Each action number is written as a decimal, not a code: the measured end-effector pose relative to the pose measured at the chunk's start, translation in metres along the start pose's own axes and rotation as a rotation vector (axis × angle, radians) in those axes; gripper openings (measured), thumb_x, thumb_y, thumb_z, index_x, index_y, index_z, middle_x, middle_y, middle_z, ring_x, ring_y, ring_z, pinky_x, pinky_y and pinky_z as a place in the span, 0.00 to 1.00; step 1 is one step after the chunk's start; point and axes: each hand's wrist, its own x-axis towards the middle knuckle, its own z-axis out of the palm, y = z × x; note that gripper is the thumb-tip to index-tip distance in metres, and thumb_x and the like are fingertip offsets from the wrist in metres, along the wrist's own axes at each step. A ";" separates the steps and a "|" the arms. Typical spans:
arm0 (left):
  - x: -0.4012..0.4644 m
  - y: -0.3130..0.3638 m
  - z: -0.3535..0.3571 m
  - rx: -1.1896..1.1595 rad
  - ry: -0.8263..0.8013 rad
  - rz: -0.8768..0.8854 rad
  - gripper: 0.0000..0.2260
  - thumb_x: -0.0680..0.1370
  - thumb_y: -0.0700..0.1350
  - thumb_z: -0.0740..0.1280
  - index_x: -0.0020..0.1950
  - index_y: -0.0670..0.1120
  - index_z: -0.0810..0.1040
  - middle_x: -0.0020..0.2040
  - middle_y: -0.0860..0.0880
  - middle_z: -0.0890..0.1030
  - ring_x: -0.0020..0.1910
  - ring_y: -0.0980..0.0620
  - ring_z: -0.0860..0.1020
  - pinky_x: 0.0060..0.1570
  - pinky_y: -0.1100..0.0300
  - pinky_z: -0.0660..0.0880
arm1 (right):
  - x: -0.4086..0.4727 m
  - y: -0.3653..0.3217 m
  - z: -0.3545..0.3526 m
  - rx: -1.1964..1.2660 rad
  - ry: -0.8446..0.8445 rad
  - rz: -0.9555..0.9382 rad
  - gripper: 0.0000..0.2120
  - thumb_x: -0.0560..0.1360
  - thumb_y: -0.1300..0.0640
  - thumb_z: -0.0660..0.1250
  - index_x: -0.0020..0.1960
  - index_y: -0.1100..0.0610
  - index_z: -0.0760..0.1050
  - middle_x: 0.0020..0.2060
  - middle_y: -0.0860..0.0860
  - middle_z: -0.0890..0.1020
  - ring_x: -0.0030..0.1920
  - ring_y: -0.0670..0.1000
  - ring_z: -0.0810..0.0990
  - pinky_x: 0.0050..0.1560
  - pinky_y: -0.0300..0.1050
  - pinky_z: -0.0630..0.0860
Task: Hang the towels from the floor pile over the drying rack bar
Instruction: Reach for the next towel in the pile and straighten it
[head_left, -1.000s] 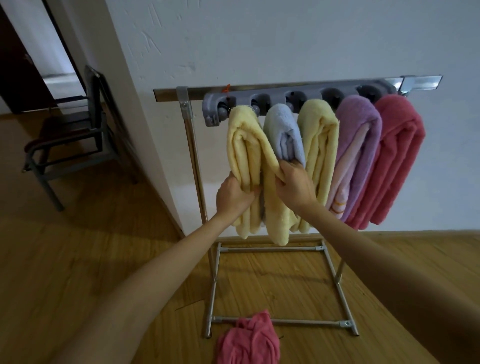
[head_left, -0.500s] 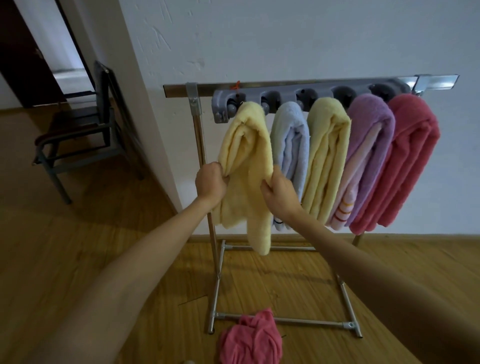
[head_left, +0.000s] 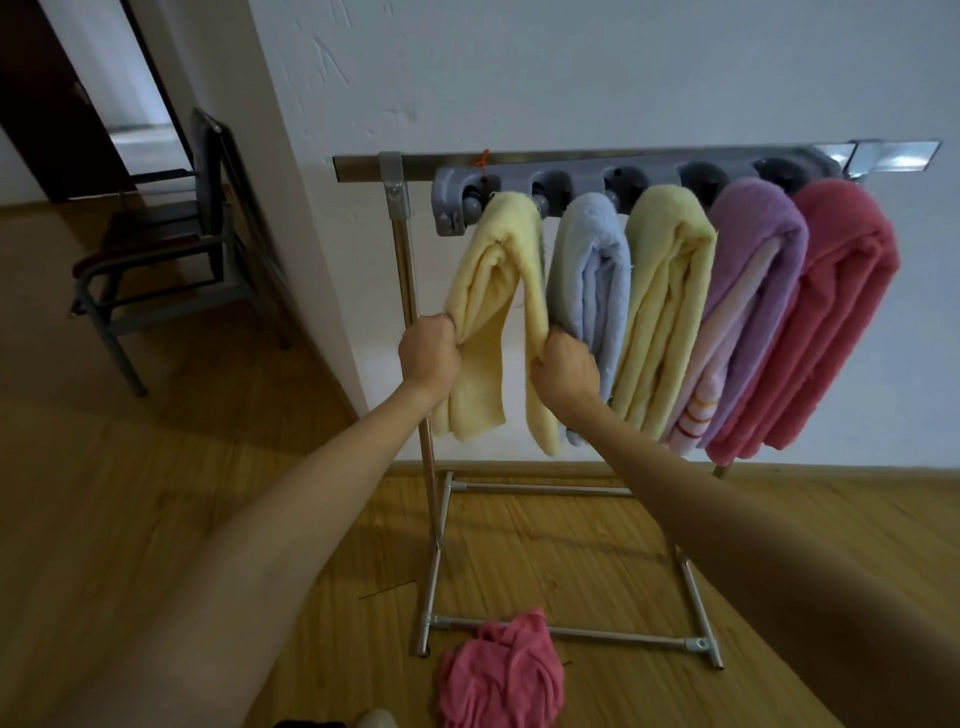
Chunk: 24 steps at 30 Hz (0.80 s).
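Left hand (head_left: 428, 351) and right hand (head_left: 563, 364), fingers curled, grip yellow towel (head_left: 498, 291) hanging lengthwise down from rack bar (head_left: 571, 161).

Wooden floor (head_left: 156, 519); crumpled pink towel (head_left: 501, 670), rack base (head_left: 566, 631), chair (head_left: 156, 249)

Dim, even indoor light, no hard glare except a bright reflection on the shiny metal end of the drying rack bar (head_left: 893, 156). Soft shadow falls on the brown wood-plank floor (head_left: 156, 467) below that bar. Wide-angle bending curves the white plaster wall (head_left: 571, 78) edges; forearms nearest the lens look soft.
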 end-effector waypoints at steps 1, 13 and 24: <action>-0.003 0.002 0.003 -0.009 -0.009 0.005 0.05 0.75 0.35 0.64 0.46 0.39 0.79 0.40 0.42 0.81 0.39 0.43 0.80 0.32 0.57 0.69 | 0.000 0.002 0.001 0.011 -0.007 -0.024 0.08 0.77 0.64 0.59 0.55 0.63 0.72 0.44 0.57 0.80 0.44 0.58 0.80 0.41 0.50 0.77; -0.060 0.004 0.052 -0.482 -0.359 -0.076 0.16 0.79 0.47 0.64 0.65 0.42 0.71 0.51 0.45 0.81 0.52 0.44 0.80 0.47 0.59 0.74 | -0.010 0.034 0.008 0.002 -0.144 -0.132 0.07 0.79 0.59 0.60 0.41 0.59 0.69 0.34 0.53 0.75 0.38 0.55 0.75 0.38 0.47 0.71; -0.206 -0.064 0.163 -0.354 -0.649 -0.349 0.27 0.77 0.40 0.65 0.75 0.41 0.61 0.64 0.38 0.75 0.62 0.41 0.75 0.60 0.49 0.73 | -0.099 0.157 0.124 -0.072 -0.455 -0.060 0.21 0.77 0.57 0.62 0.69 0.60 0.66 0.58 0.61 0.78 0.58 0.62 0.76 0.54 0.56 0.75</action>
